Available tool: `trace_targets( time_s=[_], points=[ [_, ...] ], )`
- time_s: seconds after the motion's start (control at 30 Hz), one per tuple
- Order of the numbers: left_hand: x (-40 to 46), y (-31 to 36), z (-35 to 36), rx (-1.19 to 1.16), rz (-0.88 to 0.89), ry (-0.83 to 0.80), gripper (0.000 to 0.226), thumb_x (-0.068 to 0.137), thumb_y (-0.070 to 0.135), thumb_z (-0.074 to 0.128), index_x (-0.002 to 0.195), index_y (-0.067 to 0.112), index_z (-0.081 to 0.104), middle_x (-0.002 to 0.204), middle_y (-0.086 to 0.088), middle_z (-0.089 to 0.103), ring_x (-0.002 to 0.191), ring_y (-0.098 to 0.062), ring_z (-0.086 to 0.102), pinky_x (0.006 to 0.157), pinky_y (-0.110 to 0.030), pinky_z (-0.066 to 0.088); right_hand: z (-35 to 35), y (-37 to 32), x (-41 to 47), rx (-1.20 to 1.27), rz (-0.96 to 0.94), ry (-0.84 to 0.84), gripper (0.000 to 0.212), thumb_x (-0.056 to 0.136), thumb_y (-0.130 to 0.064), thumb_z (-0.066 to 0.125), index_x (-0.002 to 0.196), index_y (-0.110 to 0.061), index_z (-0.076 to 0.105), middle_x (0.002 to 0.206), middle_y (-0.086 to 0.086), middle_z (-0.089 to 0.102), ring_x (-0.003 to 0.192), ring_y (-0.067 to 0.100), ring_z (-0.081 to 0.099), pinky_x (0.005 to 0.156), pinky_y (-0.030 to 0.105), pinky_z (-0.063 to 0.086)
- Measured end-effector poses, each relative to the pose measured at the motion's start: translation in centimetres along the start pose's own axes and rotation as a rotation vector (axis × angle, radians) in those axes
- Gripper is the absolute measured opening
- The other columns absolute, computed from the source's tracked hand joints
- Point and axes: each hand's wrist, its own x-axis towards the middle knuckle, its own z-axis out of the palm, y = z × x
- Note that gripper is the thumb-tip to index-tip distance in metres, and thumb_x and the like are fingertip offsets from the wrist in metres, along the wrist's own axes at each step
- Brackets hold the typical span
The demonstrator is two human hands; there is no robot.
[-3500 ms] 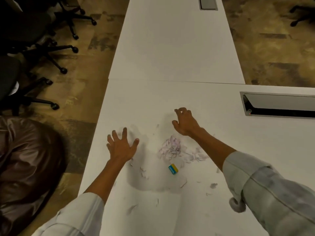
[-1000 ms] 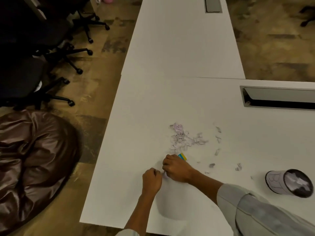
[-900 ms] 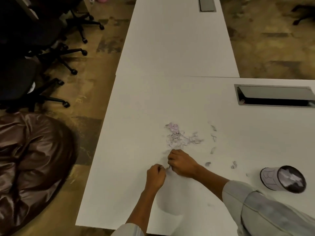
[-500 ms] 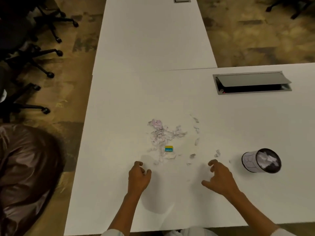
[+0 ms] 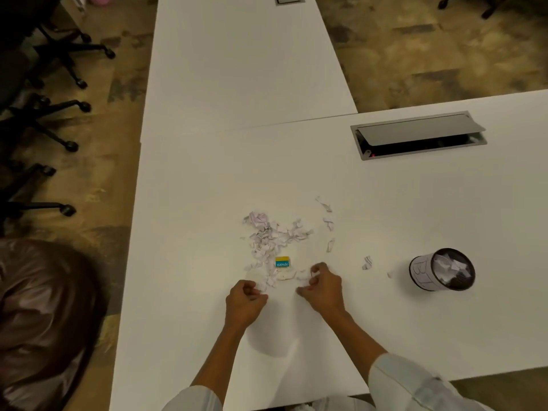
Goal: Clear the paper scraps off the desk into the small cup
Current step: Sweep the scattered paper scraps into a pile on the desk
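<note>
Torn paper scraps (image 5: pixel 271 235) lie in a loose pile in the middle of the white desk (image 5: pixel 192 203), with stray bits (image 5: pixel 327 222) to the right and one scrap (image 5: pixel 367 263) near the cup. The small cup (image 5: pixel 421 271) is tipped on its side at the right, with its dark mouth towards me and white scraps inside. My right hand (image 5: pixel 324 287) is at the near edge of the pile, fingertips pinched on a white scrap. My left hand (image 5: pixel 244 301) is a closed fist just left of it, touching the desk; whether it holds anything is hidden.
A small yellow and blue eraser (image 5: pixel 282 261) lies among the scraps. A cable hatch (image 5: pixel 418 134) with its lid raised is at the back right. A second desk (image 5: pixel 243 54) extends away. Office chairs (image 5: pixel 44 99) and a brown beanbag (image 5: pixel 38 315) are on the left.
My right hand has come back left from the desk short of the cup to the scraps beside the eraser and pinched shut on one. My left fist has stayed in place.
</note>
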Motion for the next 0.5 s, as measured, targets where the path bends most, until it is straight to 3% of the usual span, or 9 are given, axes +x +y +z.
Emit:
trace_targets(
  time_s=[0.07, 0.17, 0.23, 0.3, 0.4, 0.5],
  points=[
    [0.4, 0.5, 0.0, 0.008, 0.018, -0.002, 0.038, 0.069, 0.007, 0.080, 0.101, 0.011, 0.060, 0.087, -0.005, 0.066, 0.075, -0.018, 0.067, 0.073, -0.025, 0.054, 0.6, -1.6, 1.2, 0.028, -0.036, -0.007, 0.055, 0.061, -0.010, 0.089, 0.106, -0.010, 0.057, 0.077, 0.004, 0.060, 0.059, 0.010, 0.055, 0.053, 0.007, 0.045],
    [0.8, 1.1, -0.3, 0.051, 0.063, 0.039, 0.047, 0.064, 0.006, 0.078, 0.106, 0.011, 0.058, 0.090, -0.004, 0.064, 0.068, -0.016, 0.066, 0.067, -0.026, 0.056, -0.4, -2.3, 1.5, 0.033, -0.093, 0.034, 0.059, 0.061, -0.020, 0.090, 0.107, -0.015, 0.055, 0.083, 0.004, 0.062, 0.060, 0.013, 0.062, 0.060, 0.018, 0.053],
    [1.1, 1.4, -0.8, 0.106, 0.110, 0.081, 0.058, 0.061, 0.016, 0.084, 0.110, 0.017, 0.054, 0.096, -0.002, 0.061, 0.068, -0.014, 0.065, 0.059, -0.017, 0.049, -2.6, -0.8, 1.2, 0.017, -0.090, 0.167, 0.058, 0.061, -0.028, 0.089, 0.107, -0.019, 0.055, 0.087, 0.000, 0.064, 0.062, 0.014, 0.066, 0.063, 0.026, 0.056],
    [1.6, 1.6, -1.5, 0.159, 0.153, 0.126, 0.071, 0.058, 0.027, 0.089, 0.117, 0.018, 0.050, 0.103, -0.003, 0.056, 0.073, -0.018, 0.063, 0.060, -0.016, 0.046, -5.5, 1.6, 0.8, -0.052, -0.041, 0.305, 0.057, 0.063, -0.026, 0.085, 0.111, -0.019, 0.054, 0.097, 0.003, 0.064, 0.065, 0.017, 0.066, 0.065, 0.029, 0.054],
    [3.3, 2.2, -2.8, 0.236, 0.160, 0.190, 0.090, 0.054, 0.037, 0.090, 0.128, 0.013, 0.045, 0.121, -0.012, 0.049, 0.102, -0.029, 0.058, 0.085, -0.037, 0.053, -9.2, 4.4, 1.2, -0.238, 0.126, 0.329, 0.074, 0.064, -0.020, 0.082, 0.127, -0.009, 0.045, 0.124, 0.015, 0.050, 0.092, 0.032, 0.063, 0.076, 0.036, 0.051],
    [5.9, 4.5, -3.8, 0.297, 0.073, 0.214, 0.102, 0.055, 0.047, 0.088, 0.136, 0.012, 0.037, 0.139, -0.018, 0.037, 0.132, -0.037, 0.033, 0.105, -0.049, 0.037, -10.0, 4.5, 2.4, -0.366, 0.208, 0.267, 0.079, 0.066, -0.017, 0.083, 0.128, 0.001, 0.039, 0.129, 0.021, 0.038, 0.103, 0.040, 0.057, 0.081, 0.039, 0.053]
  ],
)
